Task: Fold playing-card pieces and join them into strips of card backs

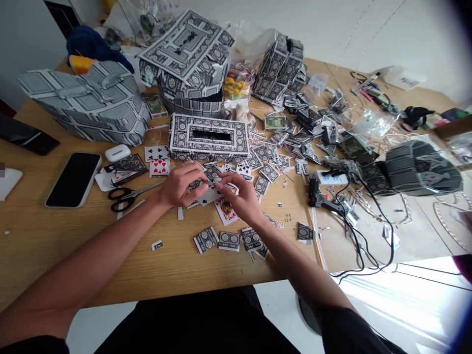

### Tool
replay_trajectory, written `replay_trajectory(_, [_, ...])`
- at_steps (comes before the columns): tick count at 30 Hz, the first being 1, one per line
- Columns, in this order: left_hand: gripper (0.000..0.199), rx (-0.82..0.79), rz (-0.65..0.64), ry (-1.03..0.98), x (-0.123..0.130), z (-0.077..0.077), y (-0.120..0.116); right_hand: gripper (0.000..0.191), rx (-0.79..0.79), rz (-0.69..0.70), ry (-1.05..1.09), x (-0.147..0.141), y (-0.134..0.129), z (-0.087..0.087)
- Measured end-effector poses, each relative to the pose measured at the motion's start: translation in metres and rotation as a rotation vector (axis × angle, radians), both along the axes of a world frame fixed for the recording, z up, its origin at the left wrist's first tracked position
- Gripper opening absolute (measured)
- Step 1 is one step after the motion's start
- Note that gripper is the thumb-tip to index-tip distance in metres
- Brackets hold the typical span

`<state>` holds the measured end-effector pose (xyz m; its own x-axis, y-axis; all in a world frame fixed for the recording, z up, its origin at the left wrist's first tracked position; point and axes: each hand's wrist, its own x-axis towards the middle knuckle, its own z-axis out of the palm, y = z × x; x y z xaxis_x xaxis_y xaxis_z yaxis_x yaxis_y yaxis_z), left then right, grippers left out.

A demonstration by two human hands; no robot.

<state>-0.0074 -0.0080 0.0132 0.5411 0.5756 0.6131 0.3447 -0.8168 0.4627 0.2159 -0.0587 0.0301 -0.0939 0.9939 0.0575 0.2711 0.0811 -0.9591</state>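
Note:
Close in front of a box covered in folded cards (208,137), both my hands work at a white playing card with club marks (207,197). My left hand (184,186) is closed, its thumb and fingers at the card's left side. From the other side, my right hand (241,196) pinches the card's edge between thumb and fingertips. A face card (225,210) lies face up just under my right hand. Several patterned card backs (268,172) are scattered to the right, and folded card pieces (229,241) lie nearer the table edge.
Scissors (127,196), a phone (73,179) and a white earbud case (118,153) lie on the left. Larger woven card objects (99,103) stand along the back. A glue gun (324,196) with black cables and a round card basket (424,167) occupy the right side.

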Motion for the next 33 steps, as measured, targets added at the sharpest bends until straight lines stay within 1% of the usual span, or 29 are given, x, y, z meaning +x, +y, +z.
replay_trajectory(3, [0.016, 0.063, -0.025, 0.059, 0.004, 0.001, -0.003, 0.021, -0.133, -0.042, 0.175, 0.000, 0.004, -0.002])
replay_trajectory(6, [0.013, 0.110, 0.014, 0.089, 0.008, 0.000, -0.007, 0.028, -0.228, -0.074, 0.319, 0.000, 0.006, 0.001])
replay_trajectory(8, [0.014, 0.110, 0.050, 0.069, 0.009, -0.002, -0.007, 0.028, -0.263, -0.078, 0.380, 0.001, 0.007, 0.005])
replay_trajectory(10, [0.014, 0.110, 0.100, 0.036, 0.008, -0.004, -0.006, 0.026, -0.273, -0.085, 0.389, 0.002, 0.009, 0.006])
replay_trajectory(13, [0.015, 0.104, 0.209, 0.020, 0.005, -0.008, -0.004, 0.027, -0.268, -0.074, 0.299, 0.003, 0.008, 0.003])
replay_trajectory(15, [0.018, 0.082, 0.282, 0.007, 0.004, -0.011, -0.003, 0.029, -0.231, -0.040, 0.214, 0.001, 0.003, 0.000])
replay_trajectory(17, [0.020, 0.063, 0.334, -0.018, 0.003, -0.013, -0.003, 0.035, -0.150, 0.004, 0.137, -0.001, -0.005, -0.001])
replay_trajectory(18, [0.021, 0.055, 0.356, -0.032, 0.003, -0.014, -0.002, 0.042, -0.103, 0.032, 0.090, -0.003, -0.010, 0.000])
replay_trajectory(20, [0.021, 0.042, 0.387, -0.050, 0.003, -0.015, -0.002, 0.062, -0.019, 0.086, -0.043, -0.003, -0.018, 0.002])
replay_trajectory(21, [0.021, 0.033, 0.399, -0.055, 0.003, -0.016, -0.001, 0.067, 0.016, 0.103, -0.118, -0.002, -0.019, 0.004])
replay_trajectory(22, [0.021, 0.028, 0.407, -0.061, 0.003, -0.017, 0.000, 0.068, 0.052, 0.102, -0.181, 0.001, -0.019, 0.005])
replay_trajectory(24, [0.020, 0.029, 0.410, -0.074, 0.003, -0.018, 0.001, 0.055, 0.133, 0.030, -0.251, 0.011, -0.011, 0.006])
replay_trajectory(26, [0.019, 0.034, 0.410, -0.082, 0.003, -0.020, 0.001, 0.037, 0.220, -0.113, -0.285, 0.026, 0.003, 0.005])
replay_trajectory(28, [0.018, 0.036, 0.413, -0.082, 0.003, -0.020, 0.001, 0.027, 0.328, -0.219, -0.376, 0.043, 0.018, 0.001])
replay_trajectory(30, [0.017, 0.036, 0.421, -0.075, 0.004, -0.020, 0.000, 0.023, 0.365, -0.196, -0.511, 0.056, 0.027, -0.004])
replay_trajectory(33, [0.017, 0.036, 0.429, -0.066, 0.005, -0.020, -0.001, 0.023, 0.419, -0.131, -0.625, 0.066, 0.028, -0.015])
